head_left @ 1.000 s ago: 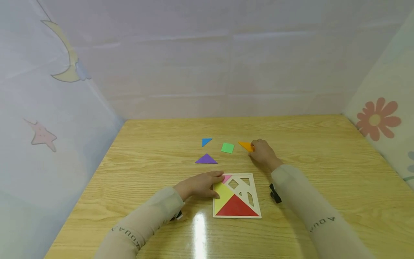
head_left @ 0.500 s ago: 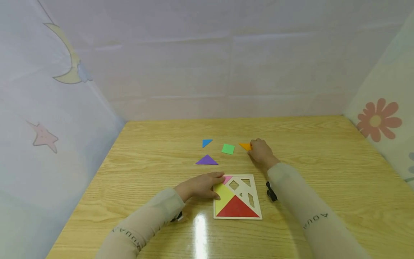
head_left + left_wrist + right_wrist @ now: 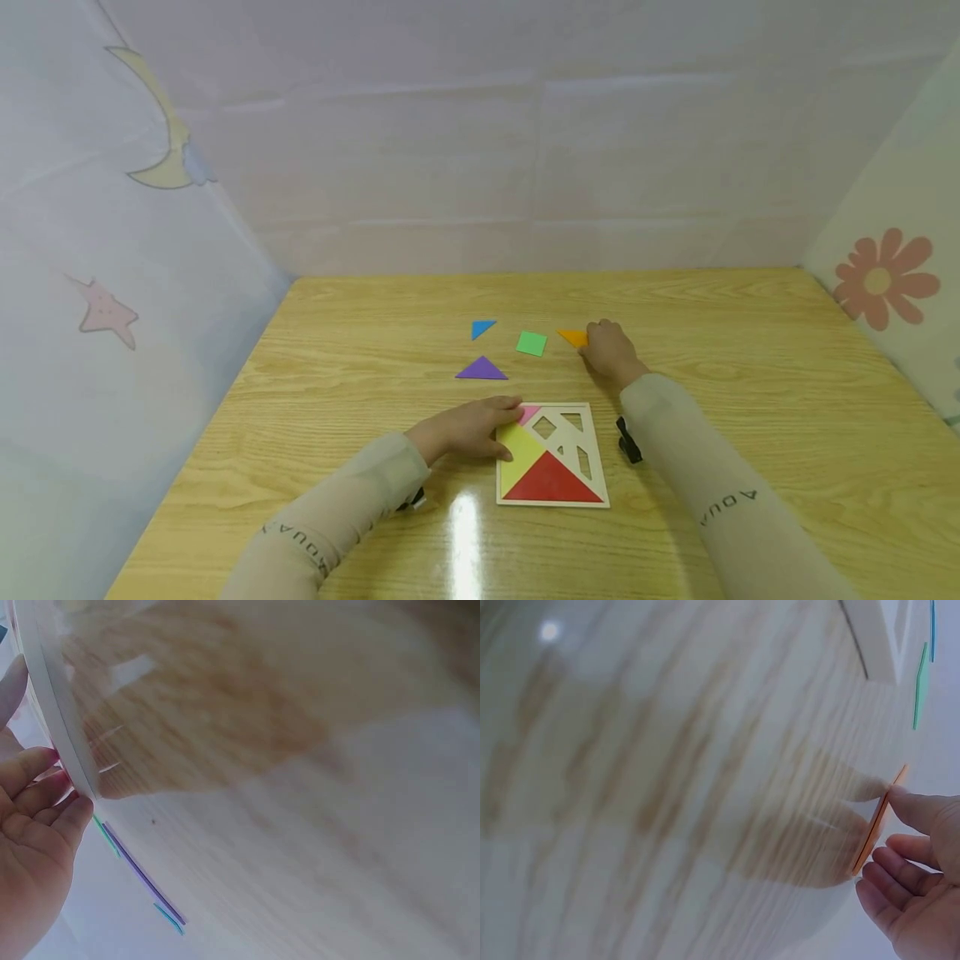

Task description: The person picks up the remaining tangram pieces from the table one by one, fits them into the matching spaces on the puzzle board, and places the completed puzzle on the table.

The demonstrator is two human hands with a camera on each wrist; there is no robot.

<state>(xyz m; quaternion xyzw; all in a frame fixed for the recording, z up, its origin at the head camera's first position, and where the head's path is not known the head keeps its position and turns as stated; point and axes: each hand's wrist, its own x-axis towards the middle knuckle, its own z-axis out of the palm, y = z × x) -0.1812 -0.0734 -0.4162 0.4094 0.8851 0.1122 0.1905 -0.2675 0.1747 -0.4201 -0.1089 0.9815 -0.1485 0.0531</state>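
1. The orange piece (image 3: 573,338) is lying beyond the board's far-right corner, towards the desk's (image 3: 712,333) far edge; it is looking very thin and low against the wood, so it could be slipping out of the fingers if they are catching only its edges.
2. The green piece (image 3: 532,343) is lying flat just left of the orange one; a low leftward sweep could be knocking it askew, with the purple piece (image 3: 482,368) and blue piece (image 3: 482,328) farther left running less risk.
3. The board (image 3: 570,440) is lying loose on the desk, as far as can be judged; an uneven push from the left hand (image 3: 467,427) could be sliding or tipping it, or shifting the pink piece (image 3: 528,413), which those fingers are partly covering.
4. The right hand (image 3: 610,350) is closing thumb and fingers on the orange piece, leaving almost no gap beyond the piece's own span; its fingers are curling at one end while the thumb is touching nearer the other; whether the piece is clearing the desk, I cannot tell.
5. The left hand is resting loosely spread, thumb and fingers apart, along the board's left edge and far-left corner; it is steadying the board, it seems, rather than clenching it.
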